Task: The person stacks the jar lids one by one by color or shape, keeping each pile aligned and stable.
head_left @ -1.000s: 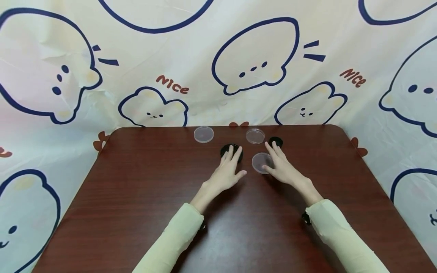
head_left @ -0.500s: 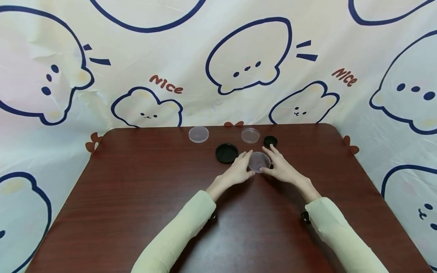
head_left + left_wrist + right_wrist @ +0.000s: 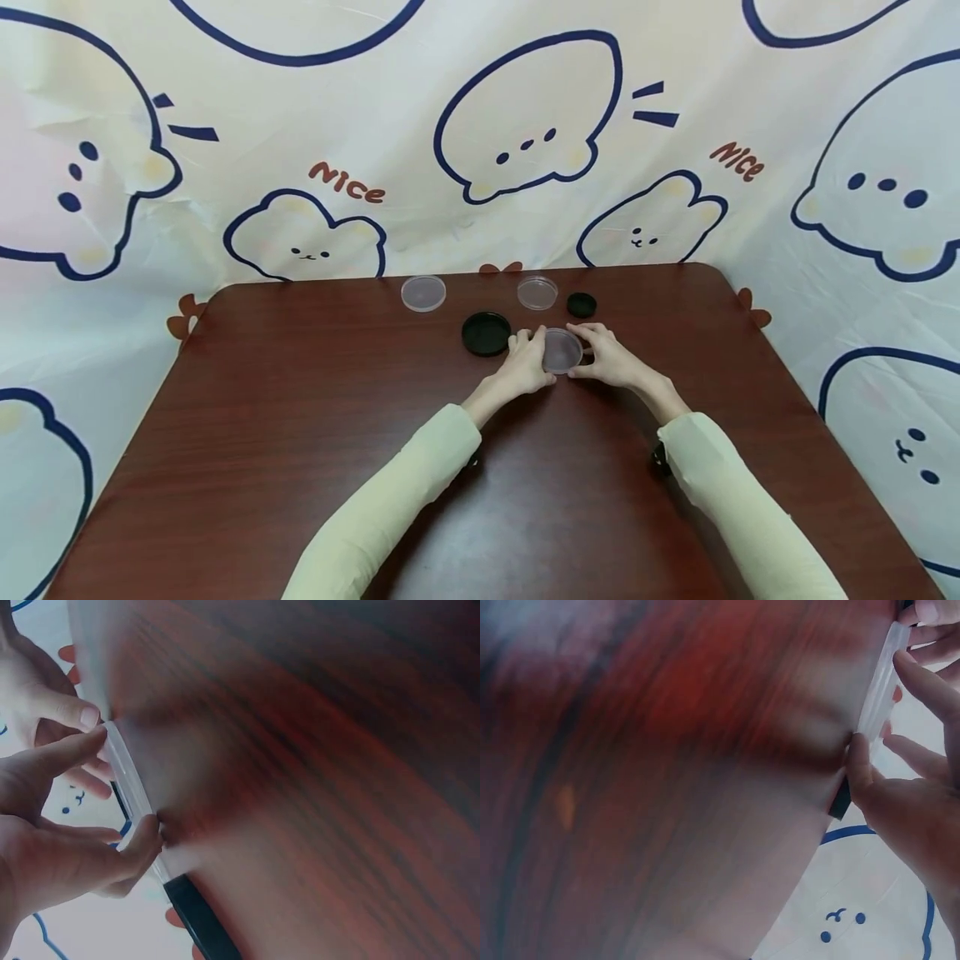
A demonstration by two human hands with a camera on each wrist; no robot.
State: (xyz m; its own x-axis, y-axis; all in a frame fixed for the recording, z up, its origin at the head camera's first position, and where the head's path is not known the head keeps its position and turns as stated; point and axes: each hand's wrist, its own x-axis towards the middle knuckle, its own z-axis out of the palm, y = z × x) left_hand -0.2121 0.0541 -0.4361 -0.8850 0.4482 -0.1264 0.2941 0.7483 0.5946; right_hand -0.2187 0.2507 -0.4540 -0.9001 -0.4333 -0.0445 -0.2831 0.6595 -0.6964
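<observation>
A clear, round petri dish (image 3: 562,351) lies on the table between my two hands in the head view. From its left side my left hand (image 3: 522,364) grips the rim; the left wrist view shows thumb and fingers spread along the dish's pale edge (image 3: 129,776). On the opposite side my right hand (image 3: 613,360) holds the rim, thumb at the near side and fingers (image 3: 861,761) around the edge in the right wrist view. Just left of my left hand sits a larger black round dish (image 3: 486,334), with a small black disc (image 3: 581,305) behind my right hand.
Two more clear round dishes stand near the table's far edge, one on the left (image 3: 423,293) and one (image 3: 537,292) behind the held dish. The dark brown wooden table (image 3: 300,433) meets a patterned cloth (image 3: 420,233) at the back and both sides.
My left hand has moved right, off the black dish and onto the clear dish's left rim. My right-hand fingers have come in around its right rim. The head view has shifted slightly.
</observation>
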